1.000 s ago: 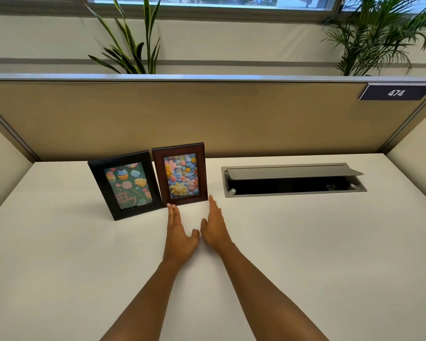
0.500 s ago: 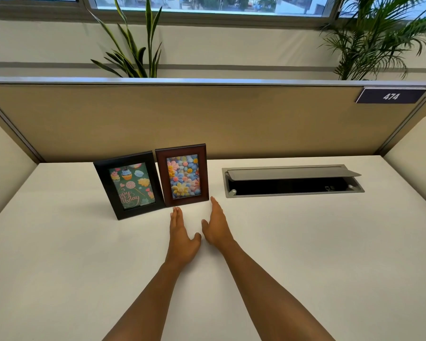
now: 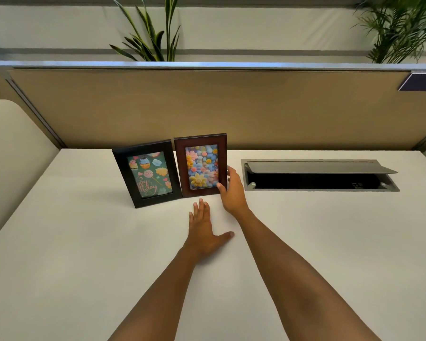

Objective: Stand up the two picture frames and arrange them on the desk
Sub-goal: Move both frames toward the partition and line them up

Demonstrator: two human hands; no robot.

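Note:
Two picture frames stand side by side on the white desk (image 3: 84,242), near the back partition. The black frame (image 3: 146,174) holds a green birthday card with cupcakes and leans a little to the left. Right beside it, the brown frame (image 3: 201,165) shows colourful flowers. My right hand (image 3: 232,191) grips the brown frame's right edge, thumb on the front and fingers behind it. My left hand (image 3: 205,230) lies flat on the desk just in front of the frames, fingers spread, holding nothing.
A grey cable hatch (image 3: 317,175) with its lid raised sits in the desk to the right of the frames. A beige partition (image 3: 231,107) closes the back, with plants (image 3: 153,33) behind it. Cream side panels (image 3: 12,153) flank the desk.
My right hand has lifted off the desk and moved forward to grip the brown frame's right edge. My left hand stays flat on the desk. The view has shifted right.

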